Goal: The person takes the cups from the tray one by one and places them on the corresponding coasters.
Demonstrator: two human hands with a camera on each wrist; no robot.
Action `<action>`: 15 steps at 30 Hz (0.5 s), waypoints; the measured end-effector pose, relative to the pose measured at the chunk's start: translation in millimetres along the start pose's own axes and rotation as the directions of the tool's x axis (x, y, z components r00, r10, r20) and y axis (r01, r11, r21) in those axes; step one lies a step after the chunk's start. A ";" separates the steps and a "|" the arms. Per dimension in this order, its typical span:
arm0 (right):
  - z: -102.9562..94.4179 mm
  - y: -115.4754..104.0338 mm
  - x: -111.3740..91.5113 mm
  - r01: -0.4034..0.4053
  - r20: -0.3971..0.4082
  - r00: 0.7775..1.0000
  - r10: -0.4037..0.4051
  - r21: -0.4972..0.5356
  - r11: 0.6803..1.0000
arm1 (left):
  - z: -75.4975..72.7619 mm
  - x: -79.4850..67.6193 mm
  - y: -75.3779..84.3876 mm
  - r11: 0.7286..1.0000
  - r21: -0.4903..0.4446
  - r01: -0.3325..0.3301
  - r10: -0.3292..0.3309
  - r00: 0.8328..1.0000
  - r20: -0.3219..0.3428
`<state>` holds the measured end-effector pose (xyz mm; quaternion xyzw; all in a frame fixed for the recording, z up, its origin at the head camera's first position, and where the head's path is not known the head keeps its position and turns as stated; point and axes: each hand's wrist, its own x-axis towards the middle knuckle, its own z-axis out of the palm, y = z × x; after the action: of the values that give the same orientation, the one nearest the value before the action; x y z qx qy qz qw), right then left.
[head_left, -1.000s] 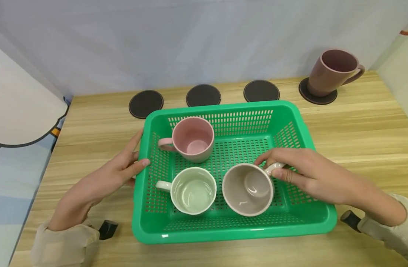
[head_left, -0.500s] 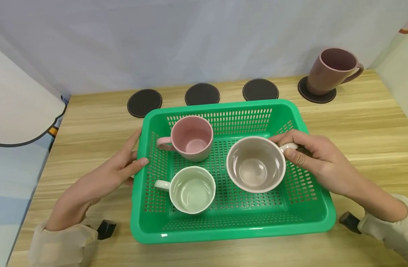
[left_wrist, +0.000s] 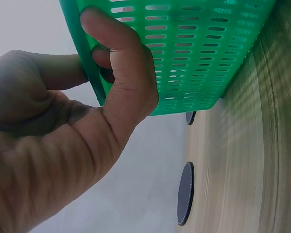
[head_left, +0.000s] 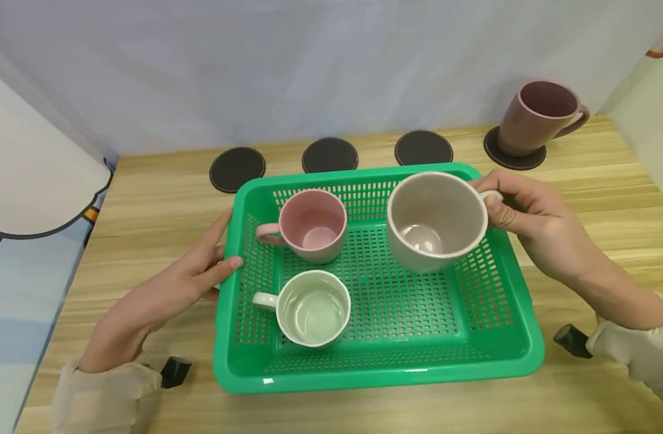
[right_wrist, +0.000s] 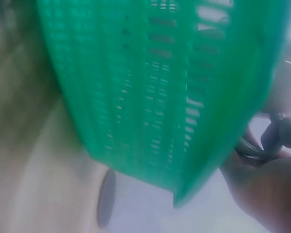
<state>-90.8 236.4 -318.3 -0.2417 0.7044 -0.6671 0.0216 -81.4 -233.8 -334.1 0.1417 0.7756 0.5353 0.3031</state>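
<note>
Basket (head_left: 380, 383) layout
I see one mug (head_left: 313, 229) inside left-rear, another mug (head_left: 313, 310) left-front, a third mug (head_left: 437, 220) over right-rear; three coasters (head_left: 329, 155) behind; a fourth mug (head_left: 529, 126) on the far-right coaster (head_left: 518, 164).

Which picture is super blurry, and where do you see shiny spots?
Right wrist view: blurriest, with the green basket smeared and hazy. Head view: fairly sharp, with a bright glint inside the beige mug held by the right hand, plus small white glints on the basket's near rim. Left wrist view: the left hand looks clearer, its palm partly shadowed.
</note>
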 end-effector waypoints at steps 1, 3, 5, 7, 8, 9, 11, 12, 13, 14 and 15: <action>-2.7 0.2 3.7 0.009 -0.005 1.000 -0.009 0.031 0.999 | 0.3 0.1 -0.5 1.000 -0.001 0.001 -0.001 1.000 -0.001; -10.0 0.8 12.1 0.038 -0.007 0.999 -0.037 0.110 0.993 | 0.8 1.0 -1.3 1.000 -0.004 0.001 -0.001 1.000 -0.001; -17.7 0.7 20.1 0.065 -0.016 0.998 -0.063 0.183 0.981 | 1.4 2.2 -1.6 1.000 -0.004 0.002 -0.002 1.000 -0.004; -24.3 -0.6 27.8 0.081 -0.032 0.997 -0.075 0.222 0.972 | 1.7 3.1 -1.8 1.000 -0.003 0.003 -0.003 1.000 -0.006; -27.1 -0.9 31.2 0.086 -0.043 0.996 -0.078 0.242 0.966 | 1.8 3.5 -1.8 1.000 -0.001 0.004 -0.004 1.000 -0.007; -28.7 -2.2 34.4 0.081 -0.065 0.996 -0.068 0.239 0.968 | 1.7 3.5 -1.9 1.000 0.003 0.006 -0.006 1.000 -0.008; -30.8 -4.0 40.9 0.068 -0.111 0.993 -0.043 0.238 0.969 | 1.4 2.7 -1.8 1.000 0.011 0.015 -0.015 1.000 -0.010; -31.3 -5.0 44.3 0.056 -0.139 0.990 -0.025 0.226 0.973 | 1.1 2.1 -1.8 1.000 0.014 0.019 -0.019 1.000 -0.011; -31.9 -5.4 47.8 0.044 -0.165 0.986 -0.007 0.224 0.974 | 0.9 1.5 -1.8 1.000 0.017 0.022 -0.022 1.000 -0.012; -32.9 -5.1 51.4 0.038 -0.185 0.983 0.007 0.235 0.971 | 0.6 0.9 -1.8 0.999 0.018 0.026 -0.026 1.000 -0.011; -33.9 -4.8 55.1 0.034 -0.204 0.979 0.015 0.238 0.971 | 0.4 0.2 -1.9 0.999 0.017 0.028 -0.028 1.000 -0.010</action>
<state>-149.9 247.7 -293.9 -0.1709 0.6157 -0.7688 -0.0250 -81.1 -234.1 -336.0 0.1308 0.7836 0.5249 0.3055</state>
